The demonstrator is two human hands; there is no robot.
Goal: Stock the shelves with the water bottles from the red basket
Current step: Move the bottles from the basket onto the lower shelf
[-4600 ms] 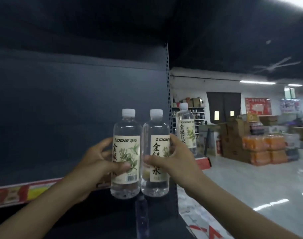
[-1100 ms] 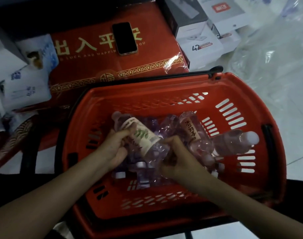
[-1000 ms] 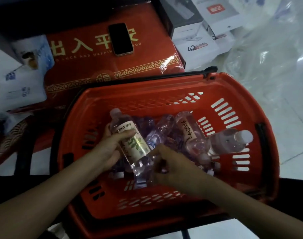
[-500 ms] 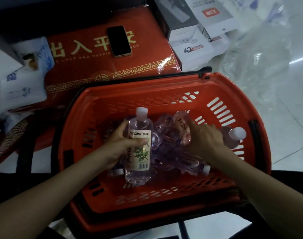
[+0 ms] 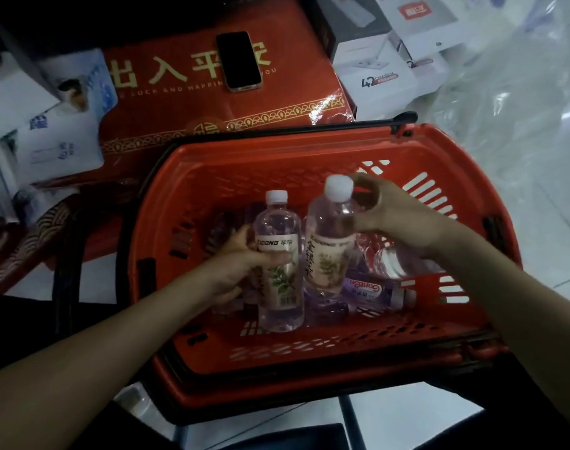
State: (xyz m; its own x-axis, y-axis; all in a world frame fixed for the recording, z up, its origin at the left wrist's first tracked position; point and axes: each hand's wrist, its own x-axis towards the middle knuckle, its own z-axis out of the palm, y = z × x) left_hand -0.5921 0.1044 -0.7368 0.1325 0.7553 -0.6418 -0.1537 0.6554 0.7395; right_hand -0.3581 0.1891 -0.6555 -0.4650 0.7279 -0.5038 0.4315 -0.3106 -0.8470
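Our left hand (image 5: 233,266) clamps the first bottle (image 5: 279,277) upright over the red basket (image 5: 231,157); our right hand (image 5: 402,222), groping moments ago, now clamps a second bottle (image 5: 329,251) beside it; both seem shelf-ready.

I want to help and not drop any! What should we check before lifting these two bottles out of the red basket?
1. Left hand grips the left bottle round its label: ok.
2. Right hand holds the right bottle near its top: ok.
3. White caps on both: ok.
4. Room on the shelf: cannot tell, it is out of view.
5. Red basket emptied: not ok, a purple-label bottle lies inside.
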